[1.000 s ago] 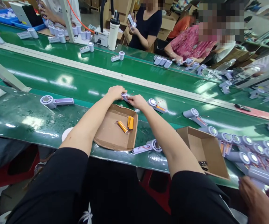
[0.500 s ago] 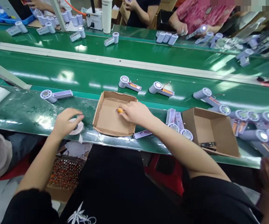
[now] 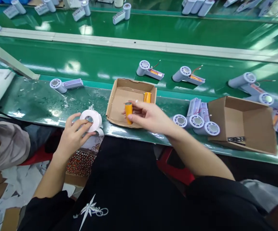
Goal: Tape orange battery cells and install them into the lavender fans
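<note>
My left hand [image 3: 77, 131] grips a roll of white tape [image 3: 96, 119], fingers at its core, by the bench's front edge; a loose tape end hangs from it. Between the fingers of my right hand [image 3: 151, 116] stands an orange cylindrical battery [image 3: 128, 113], held over the shallow cardboard tray [image 3: 116, 102]. Another orange battery [image 3: 148, 97] lies in the tray's far right corner. Just right of the tray, several lilac fan housings [image 3: 196, 121] lie grouped together on the bench.
Lilac fans with orange batteries and wires, such as this fan [image 3: 151, 70], lie on the green conveyor [image 3: 100, 61]. A deeper cardboard box [image 3: 256, 125] sits to the right with dark strips inside. One lilac housing [image 3: 65, 85] rests at left, near a metal post [image 3: 11, 57].
My right hand has lifted a battery out of the tray. My left hand has taken hold of the tape roll and raised it. The fan held earlier now lies on the conveyor.
</note>
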